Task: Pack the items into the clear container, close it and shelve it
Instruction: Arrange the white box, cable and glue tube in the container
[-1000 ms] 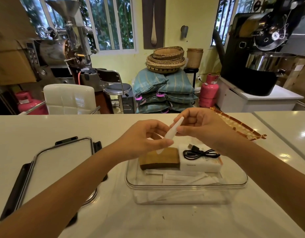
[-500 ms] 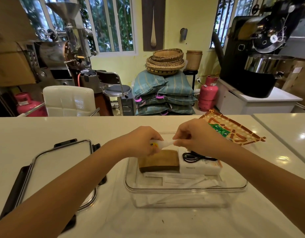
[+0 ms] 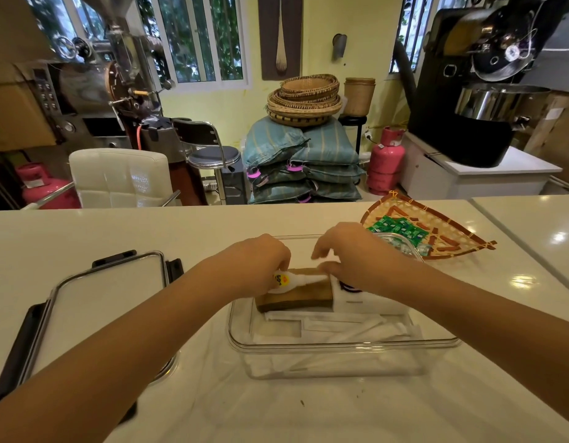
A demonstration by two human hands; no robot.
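**Tube laid on brown block inside container**

Left fingers curled down onto the labelled fat end of a small white tube; left hand grasping it. Right fingers pinched at the tube's thin tip, right hand closed on it, one finger lifted and blurred. Tube lying nearly flat across the top of a brown block, yellow-and-orange label facing up. Block touching a white box on its right, a dark cable partly hidden under the right hand. Both resting on white wrapped strips in the clear container, open, at the middle of the counter. Lid with black clips lying flat toward the counter's left edge, well apart from the container. Woven tray with green packets just beyond the container's far right corner.
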